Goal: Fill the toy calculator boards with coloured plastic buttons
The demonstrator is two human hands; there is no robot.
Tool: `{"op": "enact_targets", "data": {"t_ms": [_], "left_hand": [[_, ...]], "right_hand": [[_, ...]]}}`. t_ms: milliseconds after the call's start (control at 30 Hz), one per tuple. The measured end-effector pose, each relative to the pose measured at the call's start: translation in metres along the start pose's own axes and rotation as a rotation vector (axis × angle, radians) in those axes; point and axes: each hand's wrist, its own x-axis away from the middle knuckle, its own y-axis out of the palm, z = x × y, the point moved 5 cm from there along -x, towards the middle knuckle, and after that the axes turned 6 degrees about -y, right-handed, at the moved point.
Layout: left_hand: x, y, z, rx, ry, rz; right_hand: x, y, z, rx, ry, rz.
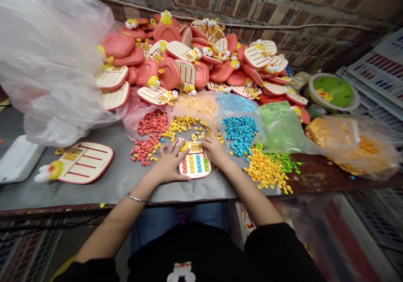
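Far left of the fingers, a white plastic tray (pixel 19 158) on the grey surface (pixel 103 187), with a crumpled clear plastic bag (pixel 47 59) above it. Nearer, a lined cream duck toy (pixel 83 163) with a red rim, lying flat, well apart from the left hand (pixel 168 162). A silver bangle (pixel 137 198) around the left wrist. Just beyond that hand, scattered red buttons (pixel 147 135) spilling from a pink bag, then yellow buttons (pixel 185 124) curving around the far side of the fingers (pixel 179 147).

Directly between both hands, a small toy calculator (pixel 195 164) with rows of coloured keys, its long axis running roughly away from the person, tilted slightly, duck head at the far left corner. Left hand overlapping it more; right hand (pixel 217 151) at its far right corner, both touching it. Fingers slightly spread, not together; clamped or merely resting, impossible to tell.

Beyond the fingers, a heap of red-rimmed duck toys (pixel 185 51) against a brick wall (pixel 283 17). Right of the right hand, blue buttons (pixel 239 135), then a mixed pile of yellow and green buttons (pixel 266 170), and farthest right, an orange-filled plastic bag (pixel 355 145) below a round green tub (pixel 332 90).
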Motion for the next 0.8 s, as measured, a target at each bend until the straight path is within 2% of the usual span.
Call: {"op": "enact_targets", "data": {"t_ms": [67,133,233,333,400,500,700,800], "left_hand": [[0.0,0.0,-0.001,0.005,0.001,0.001],[0.0,0.0,-0.001,0.015,0.003,0.008],[0.0,-0.001,-0.001,0.017,0.011,0.011],[0.0,-0.001,0.0,0.008,0.01,0.005],[-0.001,-0.001,-0.001,0.01,0.001,-0.005],[-0.002,0.0,-0.001,0.018,-0.012,-0.024],[-0.002,-0.001,-0.001,0.032,-0.011,-0.018],[-0.002,0.0,-0.001,0.027,-0.008,-0.009]], "right_hand": [[0.015,-0.011,-0.006,-0.133,-0.045,-0.009],[0.039,-0.024,-0.012,-0.278,-0.009,0.056],[0.08,-0.034,-0.013,-0.335,0.227,0.211],[0.107,-0.02,-0.017,-0.182,0.365,0.216],[0.113,-0.007,-0.021,-0.091,0.371,0.207],[0.113,0.003,-0.023,-0.069,0.352,0.243],[0.123,0.0,-0.022,-0.142,0.226,0.289],[0.128,-0.001,-0.02,-0.176,0.217,0.296]]}}
